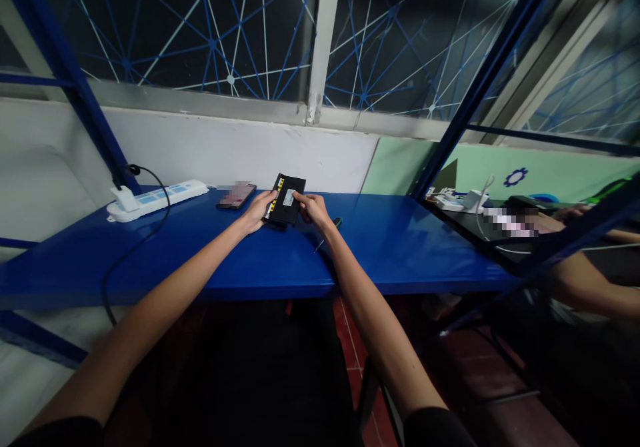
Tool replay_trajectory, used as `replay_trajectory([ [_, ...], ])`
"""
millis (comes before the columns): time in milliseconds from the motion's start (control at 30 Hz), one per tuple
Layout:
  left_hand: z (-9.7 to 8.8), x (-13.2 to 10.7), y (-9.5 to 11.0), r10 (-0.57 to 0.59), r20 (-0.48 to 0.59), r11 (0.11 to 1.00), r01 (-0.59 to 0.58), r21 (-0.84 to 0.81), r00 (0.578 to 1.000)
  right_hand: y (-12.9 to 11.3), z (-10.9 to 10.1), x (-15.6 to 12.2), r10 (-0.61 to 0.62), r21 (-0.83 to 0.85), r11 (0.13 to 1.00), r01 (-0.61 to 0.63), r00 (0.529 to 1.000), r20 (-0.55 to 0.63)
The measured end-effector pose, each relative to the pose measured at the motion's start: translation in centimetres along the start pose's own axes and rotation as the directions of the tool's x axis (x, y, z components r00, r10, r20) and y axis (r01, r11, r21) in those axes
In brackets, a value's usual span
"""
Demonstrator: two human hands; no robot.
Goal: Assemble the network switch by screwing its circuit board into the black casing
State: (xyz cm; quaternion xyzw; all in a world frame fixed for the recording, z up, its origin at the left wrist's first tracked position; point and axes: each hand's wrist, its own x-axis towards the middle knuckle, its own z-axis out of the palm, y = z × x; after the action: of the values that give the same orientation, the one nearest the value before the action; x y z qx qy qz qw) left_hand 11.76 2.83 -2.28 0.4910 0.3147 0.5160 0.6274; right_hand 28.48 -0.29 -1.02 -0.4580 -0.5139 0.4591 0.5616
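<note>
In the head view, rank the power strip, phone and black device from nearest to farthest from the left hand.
1. Black device: held in the left hand.
2. Phone: on the blue table, left of that hand.
3. Power strip: farther left on the table.

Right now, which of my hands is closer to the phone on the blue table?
Left. Your left hand is just right of the phone; your right hand is farther right, across the black device.
</note>
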Motion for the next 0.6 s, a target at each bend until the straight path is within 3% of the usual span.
replay_trajectory([
  [600, 0.71, -0.44, 0.10, -0.020, 0.004, 0.999, 0.020, -0.042, 1.000, 0.23, 0.10, 0.02, -0.034, -0.043, 0.998, 0.035, 0.999, 0.034],
])
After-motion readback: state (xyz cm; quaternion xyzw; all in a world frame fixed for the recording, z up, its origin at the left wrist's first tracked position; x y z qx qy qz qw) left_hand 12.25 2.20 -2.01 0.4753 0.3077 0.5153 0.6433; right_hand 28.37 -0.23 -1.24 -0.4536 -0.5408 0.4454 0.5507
